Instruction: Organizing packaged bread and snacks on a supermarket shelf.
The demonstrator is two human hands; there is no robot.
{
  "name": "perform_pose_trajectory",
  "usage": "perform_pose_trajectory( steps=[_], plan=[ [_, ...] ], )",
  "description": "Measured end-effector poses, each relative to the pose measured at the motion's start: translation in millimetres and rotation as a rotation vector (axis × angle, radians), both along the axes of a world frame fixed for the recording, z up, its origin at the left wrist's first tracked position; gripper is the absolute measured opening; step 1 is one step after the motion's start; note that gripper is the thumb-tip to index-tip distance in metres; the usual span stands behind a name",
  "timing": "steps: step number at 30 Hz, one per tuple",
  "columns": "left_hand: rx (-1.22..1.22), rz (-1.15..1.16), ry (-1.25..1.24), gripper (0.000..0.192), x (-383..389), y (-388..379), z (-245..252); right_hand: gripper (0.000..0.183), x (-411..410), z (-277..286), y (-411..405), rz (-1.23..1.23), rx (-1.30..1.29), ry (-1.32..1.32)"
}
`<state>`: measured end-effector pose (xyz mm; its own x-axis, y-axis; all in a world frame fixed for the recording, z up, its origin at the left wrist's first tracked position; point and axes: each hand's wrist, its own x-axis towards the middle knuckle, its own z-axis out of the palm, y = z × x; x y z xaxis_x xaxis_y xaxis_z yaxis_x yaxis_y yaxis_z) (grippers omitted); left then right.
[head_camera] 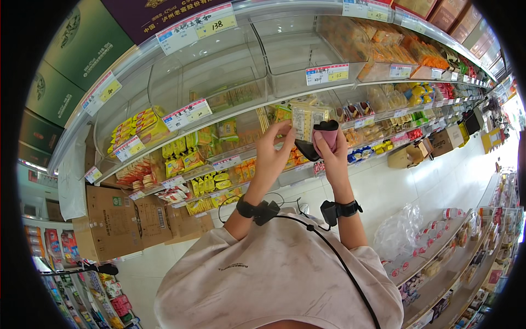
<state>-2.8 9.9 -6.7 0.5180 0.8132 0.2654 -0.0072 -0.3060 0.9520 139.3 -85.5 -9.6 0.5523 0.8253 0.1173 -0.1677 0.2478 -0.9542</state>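
Observation:
My left hand [276,144] is raised before the shelves, thumb and fingers curved around a gap, beside a pale yellow printed packet [305,123]. Whether its fingertips touch the packet, I cannot tell. My right hand [332,150] grips a bundled pink and black cloth [326,135], and a black flap of it hangs to the left below the packet. The cloth overlaps the packet's right side. Both wrists wear black straps with small devices, joined to black cables.
Clear plastic shelf bins [205,61] with price tags curve across the front, holding yellow snack packs [137,125] and orange packets. Cardboard boxes [117,222] stand at lower left. Another shelf with bottles [431,236] and a clear plastic bag [398,226] is at right.

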Motion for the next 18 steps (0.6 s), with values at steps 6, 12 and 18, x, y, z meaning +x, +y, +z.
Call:
perform_pose_trajectory(
  steps=[6, 12, 18],
  plan=[
    [-0.216, -0.102, -0.115, 0.049, 2.0, -15.6, 18.7, 0.047, -9.8, -0.7, 0.0, 0.075, 0.080, -0.083],
    [-0.219, -0.099, -0.147, 0.043, 1.3, -14.4, 18.4, 0.051, -16.6, -0.3, 0.4, 0.212, 0.005, -0.251],
    [-0.180, -0.244, 0.045, 0.043, -6.4, -13.5, 15.6, 0.046, -5.1, -14.3, -1.1, 0.187, -0.136, -0.058]
  ],
)
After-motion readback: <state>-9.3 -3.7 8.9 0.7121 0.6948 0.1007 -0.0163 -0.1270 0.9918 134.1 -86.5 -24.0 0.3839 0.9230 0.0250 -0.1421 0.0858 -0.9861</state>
